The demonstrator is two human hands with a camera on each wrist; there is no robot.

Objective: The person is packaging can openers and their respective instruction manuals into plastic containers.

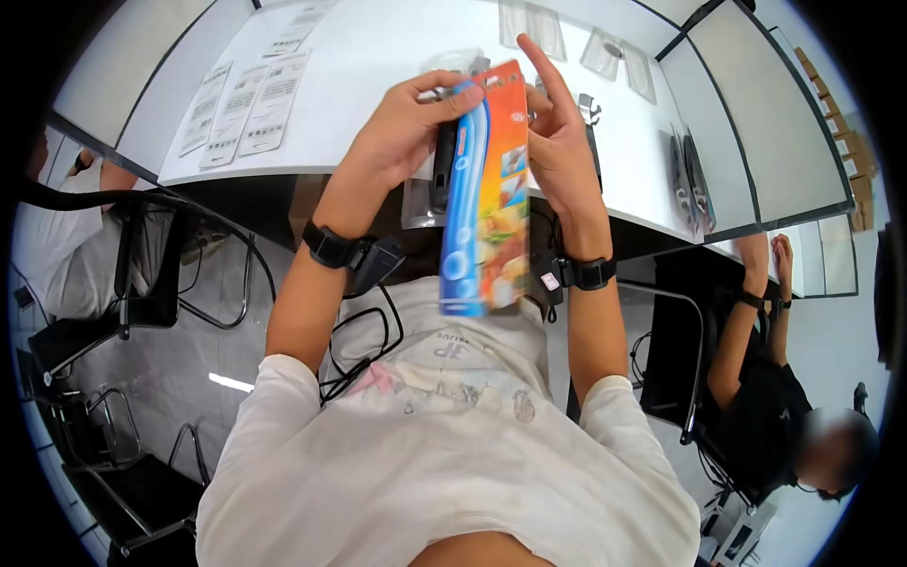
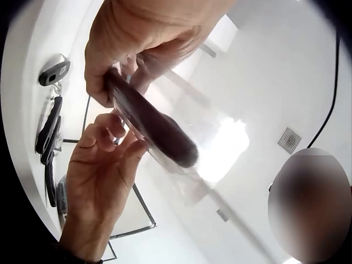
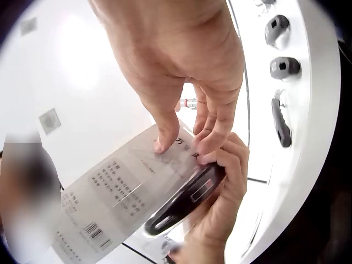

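Note:
My left hand [image 1: 402,128] grips the top of a blue-and-orange printed card [image 1: 487,198], its thumb over the front. Behind the card, a clear plastic blister [image 1: 420,206] surrounds a tool's black handle [image 1: 442,170]. The handle [image 2: 154,121] also shows close below the left hand in the left wrist view. With the index finger pointing up, my right hand [image 1: 562,156] pinches the card's upper right side. In the right wrist view, its thumb [image 3: 168,135] lies on the white text-covered back [image 3: 118,190]. The tool's head is hidden.
White printed cards [image 1: 269,104] lie at the table's left. Clear plastic blisters [image 1: 534,30] are at the back, and black-handled packs [image 1: 694,180] stand at the right. Partitions [image 1: 765,104] border the table. A person in black [image 1: 765,406] sits to the right.

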